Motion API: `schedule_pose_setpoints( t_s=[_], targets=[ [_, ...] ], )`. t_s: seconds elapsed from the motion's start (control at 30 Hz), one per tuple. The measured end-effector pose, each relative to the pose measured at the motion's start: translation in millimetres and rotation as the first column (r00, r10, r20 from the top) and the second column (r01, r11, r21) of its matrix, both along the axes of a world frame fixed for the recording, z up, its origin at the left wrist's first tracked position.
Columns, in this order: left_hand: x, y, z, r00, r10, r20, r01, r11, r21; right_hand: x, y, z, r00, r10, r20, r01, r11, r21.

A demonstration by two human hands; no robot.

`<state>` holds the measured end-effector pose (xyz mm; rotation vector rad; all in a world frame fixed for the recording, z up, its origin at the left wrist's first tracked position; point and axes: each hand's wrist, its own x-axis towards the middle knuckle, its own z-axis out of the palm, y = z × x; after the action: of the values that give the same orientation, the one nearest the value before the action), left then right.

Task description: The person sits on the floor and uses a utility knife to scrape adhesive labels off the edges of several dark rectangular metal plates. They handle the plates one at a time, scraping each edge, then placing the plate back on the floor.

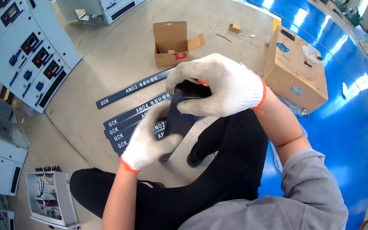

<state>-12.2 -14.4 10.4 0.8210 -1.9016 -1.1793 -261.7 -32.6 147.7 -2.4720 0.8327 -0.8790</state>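
A dark blue strip-like panel [179, 121] is held up in front of me, standing steeply over the floor. My left hand [146, 139], in a white knit glove with an orange cuff, is closed around its side. In a matching glove, my right hand [225, 83] grips its upper end, fingers curled over. A small orange bit [201, 82] shows by the right fingers; its kind cannot be made out. Just beyond my left hand lie several long dark blue nameplate strips [118, 121] with white lettering, side by side. One more strip [132, 88] lies farther off, apart from them.
An open cardboard box [174, 57] stands ahead; a large wooden-looking box [292, 73] with small items on top is at right. Left are grey switchgear cabinets [20, 50] and a small open electrical unit [51, 200]. A blue glossy floor [326, 139] stretches along the right.
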Motion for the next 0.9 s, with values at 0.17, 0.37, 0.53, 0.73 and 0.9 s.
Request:
schedule_pose_setpoints(
  t_s=[0.17, 0.37, 0.53, 0.73, 0.9],
  targets=[
    [-22.7, -19.3, 20.0, 0.968, -0.176, -0.179, 0.221, 0.938, 0.267, 8.7, -3.8, 0.9, 0.983, 0.164, -0.086, -0.162, 0.986, 0.028],
    [-10.4, -27.9, 14.4, 0.990, -0.041, -0.136, 0.071, 0.973, 0.221, 7.1, -38.1, -34.2, 0.948, 0.011, 0.319, -0.030, 0.998, 0.056],
    [-1.5, -28.7, 16.9, 0.974, 0.168, -0.150, -0.162, 0.985, 0.052, 21.8, -68.4, -74.3, 0.621, 0.008, 0.784, -0.342, 0.902, 0.262],
    [13.6, -36.8, -4.4, 0.951, 0.197, -0.238, -0.206, 0.978, -0.013, 54.8, -60.9, -84.8, 0.852, -0.071, 0.518, -0.022, 0.985, 0.171],
    [20.4, -27.3, -23.2, 0.926, 0.303, -0.225, -0.307, 0.952, 0.021, 78.1, -77.6, -86.9, 0.835, 0.045, 0.548, -0.087, 0.995, 0.050]
  ],
)
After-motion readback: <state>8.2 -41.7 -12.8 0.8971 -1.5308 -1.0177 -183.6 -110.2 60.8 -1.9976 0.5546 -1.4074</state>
